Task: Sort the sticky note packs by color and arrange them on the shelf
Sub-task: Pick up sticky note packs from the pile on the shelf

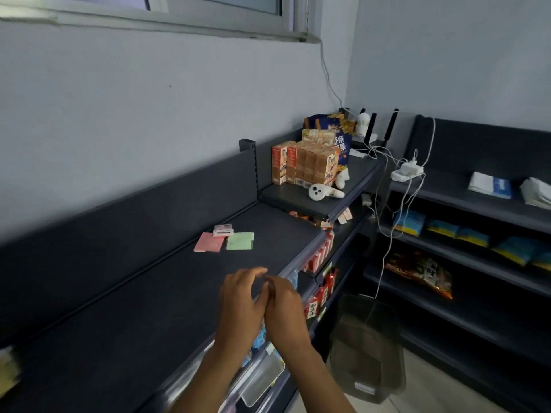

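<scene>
Dim room, pale bluish walls (155, 93), window frame (167, 22) top left, dark grey shelving (119, 293) along the wall, more shelves (465, 201) at right, light tiled floor (432, 400)

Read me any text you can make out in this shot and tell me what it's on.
"条" and "果": blue snack bag.
"旺": orange snack bag.
Red packets carry white characters, too blurred to read.
Orange cartons, sticky note packs and blue packets: print too small.

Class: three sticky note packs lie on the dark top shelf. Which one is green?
The green pack is the rightmost of the three, lying flat beside the larger pink pack. The third, a small pink-and-white pack, sits just behind them.
</scene>
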Demonstrator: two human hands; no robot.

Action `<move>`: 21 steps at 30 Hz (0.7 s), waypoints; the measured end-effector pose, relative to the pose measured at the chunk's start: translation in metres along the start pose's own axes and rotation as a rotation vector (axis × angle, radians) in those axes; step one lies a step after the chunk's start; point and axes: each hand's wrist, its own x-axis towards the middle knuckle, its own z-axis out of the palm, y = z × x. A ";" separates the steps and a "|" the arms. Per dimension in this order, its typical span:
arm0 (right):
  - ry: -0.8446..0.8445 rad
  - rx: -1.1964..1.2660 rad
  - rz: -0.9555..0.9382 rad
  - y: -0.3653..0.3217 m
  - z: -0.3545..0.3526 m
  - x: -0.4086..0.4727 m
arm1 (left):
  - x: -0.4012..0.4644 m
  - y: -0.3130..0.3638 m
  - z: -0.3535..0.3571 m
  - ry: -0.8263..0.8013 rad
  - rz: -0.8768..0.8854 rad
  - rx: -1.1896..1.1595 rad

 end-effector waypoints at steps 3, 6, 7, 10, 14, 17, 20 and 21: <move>0.007 0.012 0.025 0.014 0.003 0.016 | 0.013 0.000 0.012 -0.012 0.001 0.002; 0.006 0.004 0.057 0.026 0.005 0.037 | 0.033 -0.001 0.024 -0.003 0.019 0.001; 0.011 0.005 0.054 0.029 0.005 0.045 | 0.040 -0.001 0.028 -0.002 0.018 -0.004; 0.008 0.009 0.043 0.039 0.006 0.072 | 0.069 -0.001 0.041 0.005 0.019 -0.026; -0.019 -0.016 0.057 0.053 0.008 0.115 | 0.106 -0.007 0.058 0.024 0.038 -0.007; -0.031 -0.034 0.042 0.061 0.020 0.144 | 0.133 -0.024 0.068 0.038 0.032 -0.012; -0.060 -0.039 0.035 0.067 0.036 0.169 | 0.157 -0.039 0.075 0.040 0.015 -0.012; -0.068 -0.041 0.034 0.069 0.042 0.176 | 0.164 -0.044 0.077 0.039 0.008 -0.010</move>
